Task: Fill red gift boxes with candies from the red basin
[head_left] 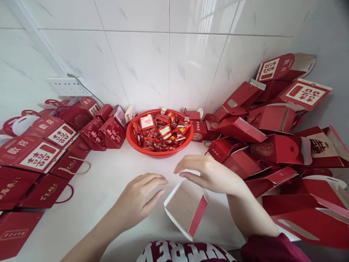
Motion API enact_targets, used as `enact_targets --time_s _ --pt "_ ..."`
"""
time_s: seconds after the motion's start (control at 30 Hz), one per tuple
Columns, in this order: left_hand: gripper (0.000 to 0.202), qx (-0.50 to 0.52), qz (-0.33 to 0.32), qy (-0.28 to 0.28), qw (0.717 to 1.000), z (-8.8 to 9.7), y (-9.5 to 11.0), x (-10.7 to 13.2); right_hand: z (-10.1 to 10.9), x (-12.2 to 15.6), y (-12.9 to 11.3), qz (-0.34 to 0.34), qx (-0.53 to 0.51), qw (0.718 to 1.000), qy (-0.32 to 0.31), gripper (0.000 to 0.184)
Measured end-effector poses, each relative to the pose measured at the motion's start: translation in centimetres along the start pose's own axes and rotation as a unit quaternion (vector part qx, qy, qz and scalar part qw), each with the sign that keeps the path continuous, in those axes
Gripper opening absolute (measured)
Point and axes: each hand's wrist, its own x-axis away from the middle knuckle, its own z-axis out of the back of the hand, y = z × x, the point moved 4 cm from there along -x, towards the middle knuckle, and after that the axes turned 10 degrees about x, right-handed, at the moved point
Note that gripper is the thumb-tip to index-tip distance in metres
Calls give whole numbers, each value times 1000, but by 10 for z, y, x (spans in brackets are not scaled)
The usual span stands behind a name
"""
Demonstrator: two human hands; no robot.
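Observation:
An open cardboard box (183, 203), red outside and pale inside, stands on the white table close to my body. Its mouth faces me, and a red flap (198, 216) shows along its right side. To the left of the box is my left hand (142, 193), its fingers stretched out and the thumb apart, holding nothing. My right hand (208, 174) is curved above the box's far edge, thumb and fingers apart. Whether it touches that edge I cannot tell. Beyond both hands sits a red plastic basin (160, 154) with many red-wrapped sweets (156, 133) in it.
Red gift boxes (40, 155) stand in rows on the left, some with cord handles. More red boxes (275, 148) lie heaped on the right, several with flaps open. Behind are a tiled wall (136, 65) and a socket panel (68, 86) with a cable.

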Motion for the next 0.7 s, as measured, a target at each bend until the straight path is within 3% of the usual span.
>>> enact_targets --time_s 0.07,0.13,0.23,0.3,0.37,0.47,0.6,0.7 --pt "29 17 -10 43 999 -2 6 7 -2 8 -9 19 14 999 -39 19" --pt "30 39 -59 55 996 -3 17 9 -6 15 -14 28 31 996 -75 18" --pt "29 67 -159 -12 985 -13 31 6 -16 25 -20 39 40 989 -139 16" --pt "24 56 -177 -46 982 -21 31 3 -24 31 -22 49 32 985 -162 17" --pt "20 29 -144 -48 988 -25 22 1 -29 37 -20 46 28 987 -153 19" --pt "23 21 -43 -56 997 -25 4 2 -31 52 -12 15 7 994 -105 19" --pt "29 72 53 -86 992 -25 -9 8 -32 75 -3 -19 -40 998 -43 21" --pt "41 150 93 -113 978 -37 -15 12 -42 90 4 -60 -52 996 -42 26"
